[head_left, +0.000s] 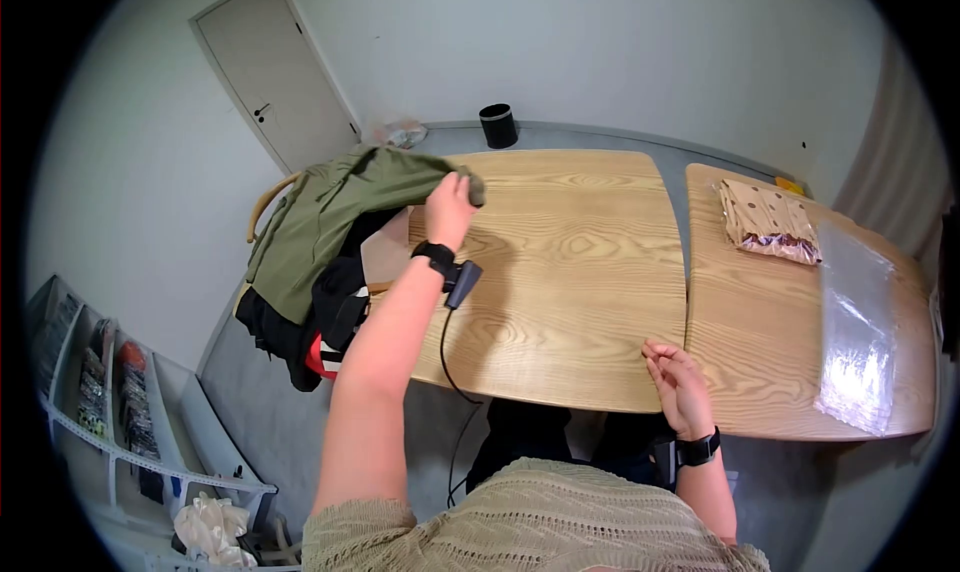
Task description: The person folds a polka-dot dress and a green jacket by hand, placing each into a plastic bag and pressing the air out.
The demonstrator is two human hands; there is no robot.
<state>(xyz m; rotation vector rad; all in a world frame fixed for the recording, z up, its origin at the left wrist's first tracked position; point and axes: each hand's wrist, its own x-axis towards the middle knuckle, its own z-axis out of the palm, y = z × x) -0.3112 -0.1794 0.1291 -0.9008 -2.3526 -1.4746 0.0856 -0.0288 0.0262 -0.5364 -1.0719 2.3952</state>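
My left hand (450,210) reaches to the far left of the table and grips the end of an olive-green garment, seemingly a jacket (325,207), with closed fingers. Most of the garment drapes over a chair, on top of dark clothes (345,272). At the near right edge of the wooden table (570,252), my right hand (680,387) hovers with loosely bent fingers, a little apart from the thumb. Nothing shows in it. Black bands circle both wrists, and a dark device (463,284) with a cable sits beside the left one.
A second wooden table (750,342) on the right bears a packed brown dotted cloth (768,220) and a clear plastic bag (855,327). On the left stands a shelf (160,462) with small packed items. A black bin (498,127) is by the back wall.
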